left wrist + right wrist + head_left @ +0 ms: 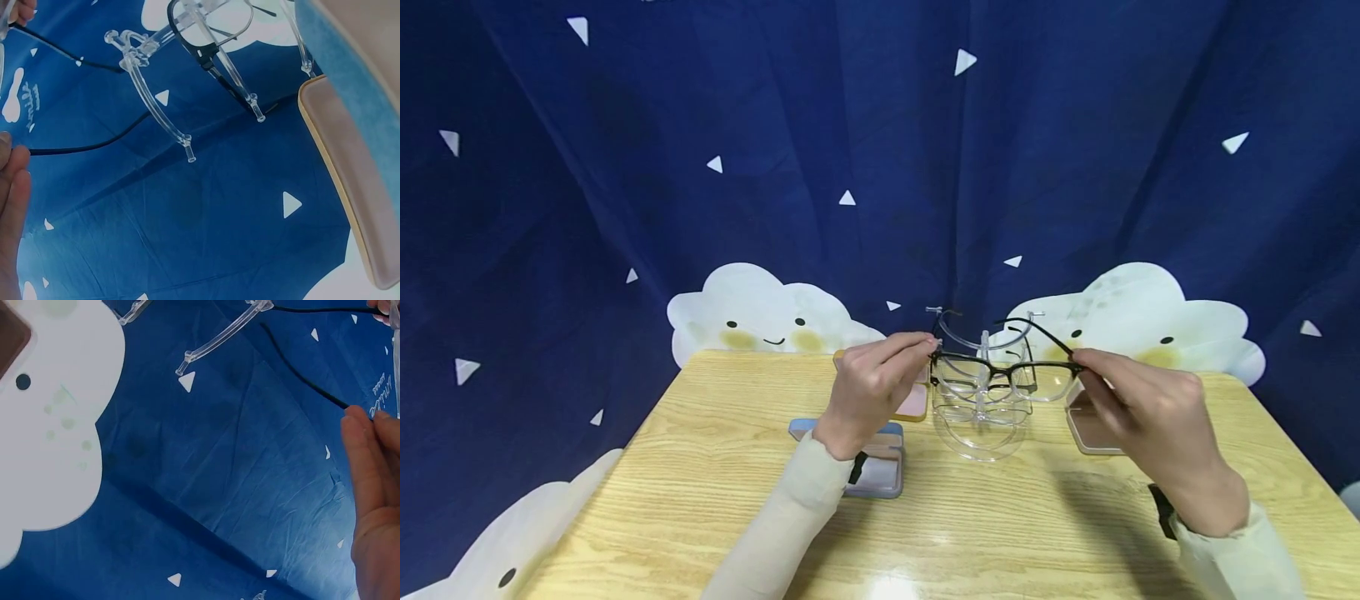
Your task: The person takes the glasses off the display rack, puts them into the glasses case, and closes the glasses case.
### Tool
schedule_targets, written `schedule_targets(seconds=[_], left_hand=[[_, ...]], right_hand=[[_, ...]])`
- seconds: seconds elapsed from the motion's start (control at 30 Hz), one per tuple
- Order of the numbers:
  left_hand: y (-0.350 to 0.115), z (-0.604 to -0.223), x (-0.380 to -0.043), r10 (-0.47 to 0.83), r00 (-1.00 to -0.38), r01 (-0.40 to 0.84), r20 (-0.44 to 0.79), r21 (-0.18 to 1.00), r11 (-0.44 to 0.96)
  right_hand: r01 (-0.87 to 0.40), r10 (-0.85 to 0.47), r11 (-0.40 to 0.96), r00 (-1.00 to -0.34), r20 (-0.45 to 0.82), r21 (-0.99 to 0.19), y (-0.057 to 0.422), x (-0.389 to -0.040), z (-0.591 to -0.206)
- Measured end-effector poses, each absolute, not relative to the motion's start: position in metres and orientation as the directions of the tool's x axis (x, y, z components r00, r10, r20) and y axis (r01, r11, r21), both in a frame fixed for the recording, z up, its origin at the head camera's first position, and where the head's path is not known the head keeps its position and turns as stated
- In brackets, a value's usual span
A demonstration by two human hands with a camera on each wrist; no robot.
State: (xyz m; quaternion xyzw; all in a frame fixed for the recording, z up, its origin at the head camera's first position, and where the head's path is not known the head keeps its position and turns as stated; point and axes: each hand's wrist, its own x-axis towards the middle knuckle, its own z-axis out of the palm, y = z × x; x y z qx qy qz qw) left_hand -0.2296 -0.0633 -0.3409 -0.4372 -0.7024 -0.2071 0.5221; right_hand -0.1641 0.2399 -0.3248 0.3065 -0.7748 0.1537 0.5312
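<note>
My left hand [868,387] and right hand [1138,400] pinch the black glasses [1000,367] at both hinges; I'd keep them level over the clear acrylic stand [981,417].

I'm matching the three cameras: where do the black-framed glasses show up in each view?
Head: black glasses at centre, pinched at each end by the left hand and right hand, in front of the clear stand.
Left wrist: frame front at top centre.
Right wrist: only a black temple arm, upper right.
Shared landmark: the clear stand.
</note>
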Motion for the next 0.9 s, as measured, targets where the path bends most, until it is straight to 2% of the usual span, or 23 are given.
schedule_targets(seconds=[0.2,0.4,0.57,0.9], left_hand=[[-0.0631,-0.3411,-0.2294,0.4,-0.072,0.839,0.914,-0.161,0.52],[-0.0656,-0.3387,-0.2296,0.385,-0.08,0.833,0.919,-0.151,0.533],[-0.068,-0.3384,-0.2295,0.375,-0.09,0.828,0.923,-0.14,0.543],[-0.0675,-0.3392,-0.2289,0.376,-0.095,0.828,0.922,-0.137,0.544]], right_hand=[[-0.742,-0.213,0.67,-0.215,0.953,-0.018,0.241,-0.1648,-0.3245],[-0.831,-0.193,0.55,-0.219,0.956,-0.079,0.2373,-0.1653,-0.3223],[-0.911,-0.186,0.386,-0.235,0.954,-0.149,0.2336,-0.1636,-0.3212],[-0.925,-0.211,0.034,-0.376,0.902,-0.378,0.2377,-0.1617,-0.3253]])
